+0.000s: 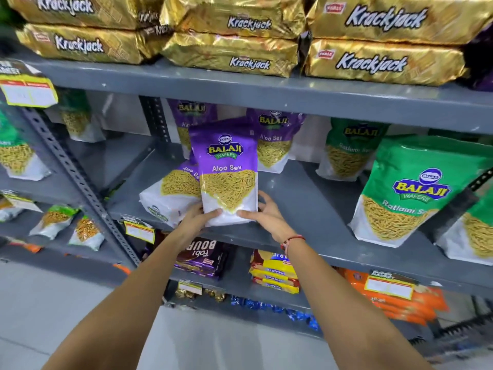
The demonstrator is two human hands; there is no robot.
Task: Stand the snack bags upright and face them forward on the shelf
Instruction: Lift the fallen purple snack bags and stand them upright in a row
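Two hands steadied a purple snack bag [226, 169] upright at the front edge of the grey shelf [306, 198], label facing out.

The left hand [196, 218] and right hand [262, 213] pinched its lower corners; the glossy pouch looked light, soft and likely slippery, best gripped low at the sides. A second purple bag [173, 193] lay toppled just behind it, partly hidden, and the bags further back [274, 140] were blurred.

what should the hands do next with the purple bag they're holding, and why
Probably let go of the upright purple bag and reach for the fallen purple bag beside it. The left hand and right hand hold the first at its base on the shelf, front already facing out; the other lies tilted behind it.
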